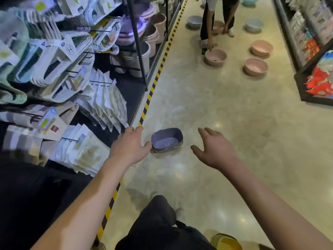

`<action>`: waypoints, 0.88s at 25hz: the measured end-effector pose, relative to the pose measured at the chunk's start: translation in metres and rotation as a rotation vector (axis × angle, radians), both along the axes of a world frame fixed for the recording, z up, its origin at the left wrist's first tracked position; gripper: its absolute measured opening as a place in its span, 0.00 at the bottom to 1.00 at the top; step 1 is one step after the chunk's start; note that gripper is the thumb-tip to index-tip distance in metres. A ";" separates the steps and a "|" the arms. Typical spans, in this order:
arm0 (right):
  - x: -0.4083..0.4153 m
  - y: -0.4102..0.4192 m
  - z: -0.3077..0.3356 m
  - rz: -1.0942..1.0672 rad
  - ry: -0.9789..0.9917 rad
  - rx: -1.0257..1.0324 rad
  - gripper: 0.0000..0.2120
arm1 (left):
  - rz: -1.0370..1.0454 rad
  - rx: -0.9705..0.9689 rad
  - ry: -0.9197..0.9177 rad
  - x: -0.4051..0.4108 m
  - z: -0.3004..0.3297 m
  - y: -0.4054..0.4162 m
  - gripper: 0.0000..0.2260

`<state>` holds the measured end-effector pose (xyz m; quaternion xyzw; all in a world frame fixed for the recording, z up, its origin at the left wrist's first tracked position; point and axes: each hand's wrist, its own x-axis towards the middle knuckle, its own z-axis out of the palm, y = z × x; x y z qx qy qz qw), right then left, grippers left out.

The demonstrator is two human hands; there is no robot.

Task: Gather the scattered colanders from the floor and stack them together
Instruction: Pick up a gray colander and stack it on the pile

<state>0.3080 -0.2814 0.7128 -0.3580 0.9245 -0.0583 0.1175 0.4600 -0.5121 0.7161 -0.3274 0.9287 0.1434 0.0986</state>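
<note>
A purple rectangular colander (pixel 167 139) with a perforated bottom rests on the floor, nested on top of other colanders with a yellow-green rim showing beneath. My left hand (pixel 129 146) hovers just left of it, fingers spread, thumb close to its left edge. To the right of the colander, a short gap away, my right hand (pixel 213 147) hangs with fingers apart. Neither hand holds anything. A yellow object (pixel 227 242) lies at the bottom edge by my leg.
Shelves of packaged goods (pixel 54 69) line the left, edged by yellow-black tape (pixel 153 87). Another shelf (pixel 313 69) stands on the right. Further down the aisle a person (pixel 214 20) bends over pink basins (pixel 215 56) and blue basins (pixel 254 25) scattered on the floor.
</note>
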 end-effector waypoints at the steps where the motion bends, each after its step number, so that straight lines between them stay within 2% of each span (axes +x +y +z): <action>1: -0.013 -0.006 -0.002 0.003 -0.007 0.008 0.32 | 0.006 0.005 -0.005 -0.011 -0.004 -0.006 0.30; 14: -0.189 -0.157 -0.056 0.154 -0.089 0.154 0.31 | 0.119 0.113 -0.061 -0.163 -0.073 -0.129 0.29; 18: -0.232 -0.201 -0.110 0.165 -0.200 0.157 0.29 | 0.174 0.170 -0.076 -0.204 -0.121 -0.159 0.25; 22: -0.273 -0.240 -0.196 0.161 -0.271 0.143 0.32 | 0.290 0.253 -0.038 -0.236 -0.209 -0.173 0.27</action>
